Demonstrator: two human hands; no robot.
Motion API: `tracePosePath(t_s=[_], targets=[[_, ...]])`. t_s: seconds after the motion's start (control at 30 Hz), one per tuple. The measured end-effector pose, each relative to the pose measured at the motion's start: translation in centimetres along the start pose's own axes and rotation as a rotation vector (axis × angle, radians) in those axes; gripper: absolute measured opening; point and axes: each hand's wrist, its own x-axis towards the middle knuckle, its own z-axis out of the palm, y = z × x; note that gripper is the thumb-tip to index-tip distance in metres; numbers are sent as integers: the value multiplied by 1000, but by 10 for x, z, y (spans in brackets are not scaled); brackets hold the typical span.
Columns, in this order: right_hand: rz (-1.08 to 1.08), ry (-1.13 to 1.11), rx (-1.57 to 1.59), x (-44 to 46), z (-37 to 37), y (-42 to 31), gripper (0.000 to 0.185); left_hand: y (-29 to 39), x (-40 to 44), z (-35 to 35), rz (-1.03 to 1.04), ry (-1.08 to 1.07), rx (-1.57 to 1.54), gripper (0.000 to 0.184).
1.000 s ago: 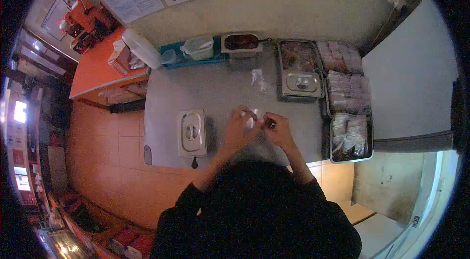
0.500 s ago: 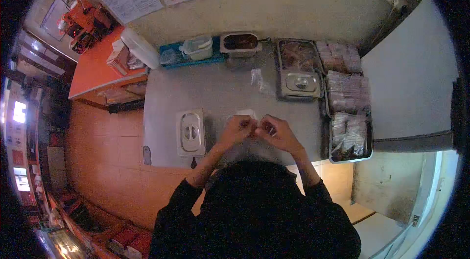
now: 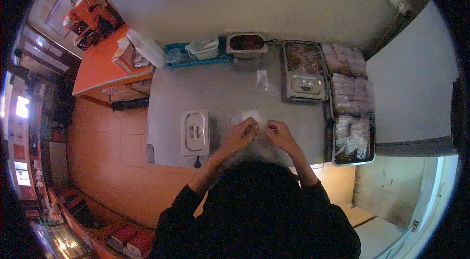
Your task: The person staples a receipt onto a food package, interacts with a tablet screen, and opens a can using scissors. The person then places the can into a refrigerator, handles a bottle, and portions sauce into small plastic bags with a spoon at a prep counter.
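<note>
My left hand (image 3: 242, 134) is closed over the metal table, its fingers curled inward; what they hold, if anything, is too small and dim to make out. A short gap to the right, my right hand (image 3: 281, 136) is bent with fingertips pinched together, and its contents cannot be told either. Just beyond my left fingertips lies a small white sheet (image 3: 250, 114), maybe paper or plastic. To the left of my left hand sits a steel pan with a lid (image 3: 196, 132), and a dark handle pokes out at its near edge.
Along the back stand a white tub (image 3: 203, 49) on a blue tray and a steel pan of dark red contents (image 3: 246, 43). A tray with brownish contents (image 3: 301, 57), a steel lid (image 3: 307, 85) and stacks of plastic-wrapped packs (image 3: 350, 93) line the right. Clear plastic (image 3: 263, 81) lies mid-table.
My hands were together at the fingertips and have drawn apart slightly, the right one moving rightward. The whole view has shifted a little as my head moved.
</note>
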Motion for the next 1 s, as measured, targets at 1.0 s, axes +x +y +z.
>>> tracePosePath(t_s=[1.0], targets=[[201, -533, 585, 8, -6, 14, 34, -46, 1, 1, -19, -379, -421, 39]])
